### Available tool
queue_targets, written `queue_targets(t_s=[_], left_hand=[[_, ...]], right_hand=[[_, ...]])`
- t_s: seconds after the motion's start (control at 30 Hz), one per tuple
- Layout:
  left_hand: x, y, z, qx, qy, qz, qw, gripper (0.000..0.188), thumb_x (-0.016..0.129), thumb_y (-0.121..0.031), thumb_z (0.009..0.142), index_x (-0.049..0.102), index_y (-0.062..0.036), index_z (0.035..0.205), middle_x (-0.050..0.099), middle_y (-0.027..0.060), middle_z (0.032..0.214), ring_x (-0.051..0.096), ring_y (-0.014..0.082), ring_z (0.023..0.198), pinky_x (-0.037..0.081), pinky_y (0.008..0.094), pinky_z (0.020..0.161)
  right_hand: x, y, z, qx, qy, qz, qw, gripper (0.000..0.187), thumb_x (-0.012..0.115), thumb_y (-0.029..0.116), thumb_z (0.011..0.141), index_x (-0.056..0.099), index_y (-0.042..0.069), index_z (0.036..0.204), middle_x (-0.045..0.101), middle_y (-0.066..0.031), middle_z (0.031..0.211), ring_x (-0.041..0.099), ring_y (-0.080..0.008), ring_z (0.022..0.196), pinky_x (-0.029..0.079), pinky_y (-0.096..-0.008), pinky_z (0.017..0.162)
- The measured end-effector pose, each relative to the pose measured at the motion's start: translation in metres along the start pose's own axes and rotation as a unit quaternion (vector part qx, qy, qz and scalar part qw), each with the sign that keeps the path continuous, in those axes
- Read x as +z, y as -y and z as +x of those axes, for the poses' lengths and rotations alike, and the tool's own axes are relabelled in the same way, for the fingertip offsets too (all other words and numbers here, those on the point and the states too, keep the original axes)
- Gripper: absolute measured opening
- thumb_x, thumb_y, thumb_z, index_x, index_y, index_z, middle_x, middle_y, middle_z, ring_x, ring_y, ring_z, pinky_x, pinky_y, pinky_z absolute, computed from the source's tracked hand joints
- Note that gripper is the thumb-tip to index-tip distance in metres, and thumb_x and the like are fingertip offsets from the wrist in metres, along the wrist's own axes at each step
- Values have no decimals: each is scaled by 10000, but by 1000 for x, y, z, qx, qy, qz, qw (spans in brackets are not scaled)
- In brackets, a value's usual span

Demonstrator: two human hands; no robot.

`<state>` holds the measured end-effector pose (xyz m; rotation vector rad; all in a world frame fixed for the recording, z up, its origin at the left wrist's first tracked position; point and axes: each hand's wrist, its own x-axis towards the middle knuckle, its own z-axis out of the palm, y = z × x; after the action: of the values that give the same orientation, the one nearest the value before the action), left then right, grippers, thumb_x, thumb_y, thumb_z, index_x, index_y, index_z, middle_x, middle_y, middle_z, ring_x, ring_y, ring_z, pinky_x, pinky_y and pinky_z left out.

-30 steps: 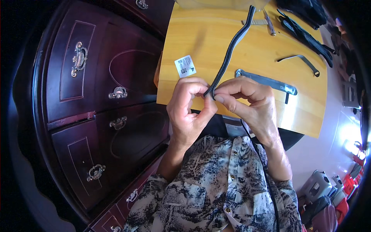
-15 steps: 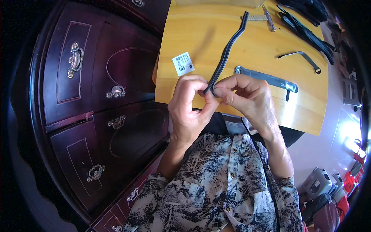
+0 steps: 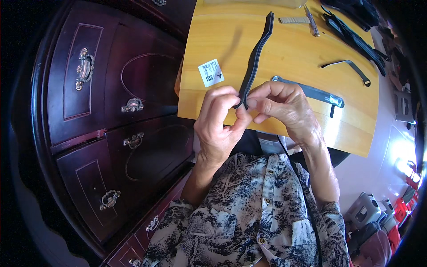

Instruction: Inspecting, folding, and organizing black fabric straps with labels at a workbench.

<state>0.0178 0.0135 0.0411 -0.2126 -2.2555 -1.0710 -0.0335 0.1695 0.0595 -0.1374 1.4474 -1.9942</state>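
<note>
My left hand and right hand both pinched the near end of a dark strap, which stretched away from me above the yellow worktop. Past my right hand lay a grey packet; farther, a white label and a thin bent band.

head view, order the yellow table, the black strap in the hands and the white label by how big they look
1. Yellow table
2. Black strap
3. White label
The strap is held above the table, so nearness to the camera may enlarge it.
</note>
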Motion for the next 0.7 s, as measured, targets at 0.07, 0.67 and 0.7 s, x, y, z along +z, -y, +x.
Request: queue_targets(t_s=[0.07, 0.67, 0.7], left_hand=[[0, 0, 0, 4, -3, 6, 1000, 299, 664, 99, 612, 559, -31, 860, 600, 105, 867, 614, 248, 744, 505, 310, 635], [2, 3, -2, -15, -5, -28, 999, 305, 673, 88, 603, 576, -32, 867, 612, 105, 886, 622, 252, 770, 509, 313, 658], [1, 3, -2, -15, -5, -28, 999, 305, 673, 88, 603, 576, -32, 867, 612, 105, 886, 622, 252, 770, 509, 313, 658]], right_hand=[[-2, 0, 1, 5, 2, 4, 1000, 179, 651, 101, 803, 637, -48, 901, 648, -96, 823, 615, -139, 700, 515, -244, 668], [-6, 6, 5, 26, 10, -20, 999, 181, 678, 138, 828, 660, -25, 904, 669, -67, 830, 628, -108, 740, 531, -228, 659], [-6, 5, 5, 27, 12, -20, 999, 176, 676, 133, 827, 658, -26, 901, 668, -67, 835, 627, -109, 743, 531, -229, 661]])
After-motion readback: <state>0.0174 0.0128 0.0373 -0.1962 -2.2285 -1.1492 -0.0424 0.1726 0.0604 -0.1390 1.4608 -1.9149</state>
